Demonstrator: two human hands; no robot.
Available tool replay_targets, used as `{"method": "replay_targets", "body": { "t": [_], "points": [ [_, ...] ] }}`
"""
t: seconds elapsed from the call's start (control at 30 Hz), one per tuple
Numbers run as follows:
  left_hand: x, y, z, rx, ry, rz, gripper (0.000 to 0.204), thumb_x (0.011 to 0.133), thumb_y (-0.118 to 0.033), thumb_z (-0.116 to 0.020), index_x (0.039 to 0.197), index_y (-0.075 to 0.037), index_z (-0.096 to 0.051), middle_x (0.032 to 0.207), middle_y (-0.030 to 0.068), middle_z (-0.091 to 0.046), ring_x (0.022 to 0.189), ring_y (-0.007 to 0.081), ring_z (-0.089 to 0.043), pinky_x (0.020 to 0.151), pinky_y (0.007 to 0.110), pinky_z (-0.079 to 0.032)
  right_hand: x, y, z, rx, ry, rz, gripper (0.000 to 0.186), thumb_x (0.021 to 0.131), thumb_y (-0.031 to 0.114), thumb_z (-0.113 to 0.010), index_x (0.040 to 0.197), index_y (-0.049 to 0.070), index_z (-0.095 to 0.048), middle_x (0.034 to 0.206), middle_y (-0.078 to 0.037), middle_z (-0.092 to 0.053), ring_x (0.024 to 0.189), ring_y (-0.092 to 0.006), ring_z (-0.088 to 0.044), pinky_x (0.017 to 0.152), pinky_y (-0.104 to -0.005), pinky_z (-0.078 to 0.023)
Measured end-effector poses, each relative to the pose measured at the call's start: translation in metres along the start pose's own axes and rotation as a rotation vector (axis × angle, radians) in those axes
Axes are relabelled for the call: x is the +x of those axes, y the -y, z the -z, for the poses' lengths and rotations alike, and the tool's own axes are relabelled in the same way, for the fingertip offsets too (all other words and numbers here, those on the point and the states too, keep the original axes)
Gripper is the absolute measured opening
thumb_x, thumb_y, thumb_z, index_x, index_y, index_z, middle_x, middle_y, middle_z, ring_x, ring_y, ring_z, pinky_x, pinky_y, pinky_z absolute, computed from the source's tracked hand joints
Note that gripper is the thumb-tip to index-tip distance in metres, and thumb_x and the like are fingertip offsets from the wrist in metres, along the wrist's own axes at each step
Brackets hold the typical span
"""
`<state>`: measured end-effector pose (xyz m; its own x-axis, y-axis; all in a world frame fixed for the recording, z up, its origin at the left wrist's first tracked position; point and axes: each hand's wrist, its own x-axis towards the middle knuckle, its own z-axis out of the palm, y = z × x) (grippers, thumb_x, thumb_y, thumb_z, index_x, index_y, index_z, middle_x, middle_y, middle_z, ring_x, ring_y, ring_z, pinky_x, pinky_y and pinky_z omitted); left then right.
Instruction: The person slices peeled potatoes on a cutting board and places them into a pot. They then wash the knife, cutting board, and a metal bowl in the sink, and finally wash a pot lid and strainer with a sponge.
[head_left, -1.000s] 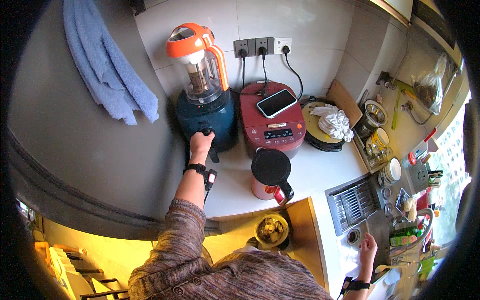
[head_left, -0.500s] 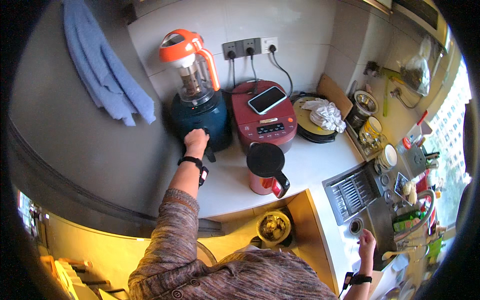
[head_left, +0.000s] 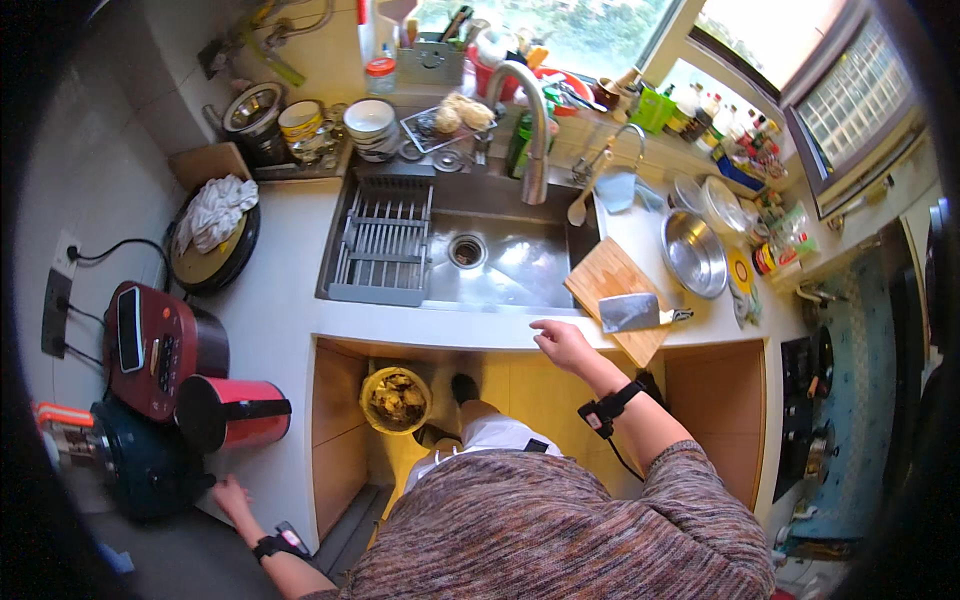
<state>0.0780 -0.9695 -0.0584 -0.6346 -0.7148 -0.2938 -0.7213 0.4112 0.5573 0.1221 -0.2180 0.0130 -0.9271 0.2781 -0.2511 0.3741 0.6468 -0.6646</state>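
Observation:
My left hand (head_left: 232,497), low at the left, has loosely bent fingers beside the handle of the dark teal appliance (head_left: 145,465); I cannot tell whether they touch it. A red kettle with black lid (head_left: 245,410) lies just above that hand in view. My right hand (head_left: 560,343) is open, index finger out, at the counter's front edge below the sink. Near it is a wooden cutting board (head_left: 600,268) with a cleaver (head_left: 625,313) lying across it. The steel sink (head_left: 500,260) holds a drying rack (head_left: 385,242).
A red rice cooker (head_left: 170,355) and a pan with a white cloth (head_left: 215,215) stand left. A steel bowl (head_left: 690,255) sits right of the board, near the stove. Bottles and dishes line the back. A bin (head_left: 395,400) stands under the counter.
My view has swung right from the appliances to the sink. My left hand has loosened from its grip on the appliance's handle. My right hand has come up toward the cutting board.

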Motion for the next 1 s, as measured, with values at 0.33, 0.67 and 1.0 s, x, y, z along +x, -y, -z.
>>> {"method": "replay_targets", "body": {
  "t": [0.33,0.67,1.0],
  "points": [
    [-0.208,-0.117,-0.127,0.325,0.621,-0.291,0.027,0.084,-0.023,-0.062,0.072,0.001,-0.062,0.057,0.0084,-0.060,0.044,0.0160,-0.057,0.041,0.030,-0.045,-0.052,-0.191,0.078,-0.220,-0.396,-0.100,0.026,0.081,0.011,-0.060,0.106,0.004,-0.064,0.092,-0.018,-0.064,0.085,-0.0319,-0.062,0.079,-0.0405,-0.050],
    [-0.362,-0.242,-0.260,0.488,0.869,-0.636,0.029,0.083,-0.025,-0.065,0.092,0.003,-0.066,0.076,0.0156,-0.068,0.069,0.0226,-0.067,0.065,0.034,-0.052,-0.052,-0.310,0.158,-0.698,-0.349,-0.094,0.039,0.073,0.001,-0.061,0.111,0.004,-0.056,0.119,-0.013,-0.054,0.119,-0.0344,-0.044,0.100,-0.0482,-0.035],
    [-0.388,-0.367,-0.327,0.567,0.839,-1.070,0.029,0.083,-0.025,-0.064,0.093,0.002,-0.065,0.082,0.0169,-0.067,0.079,0.0319,-0.065,0.072,0.038,-0.051,-0.035,-0.267,0.206,-0.341,0.027,-0.019,0.029,0.061,0.013,-0.067,0.089,0.008,-0.060,0.088,-0.014,-0.054,0.083,-0.0359,-0.056,0.071,-0.0448,-0.047]
  ]
}}
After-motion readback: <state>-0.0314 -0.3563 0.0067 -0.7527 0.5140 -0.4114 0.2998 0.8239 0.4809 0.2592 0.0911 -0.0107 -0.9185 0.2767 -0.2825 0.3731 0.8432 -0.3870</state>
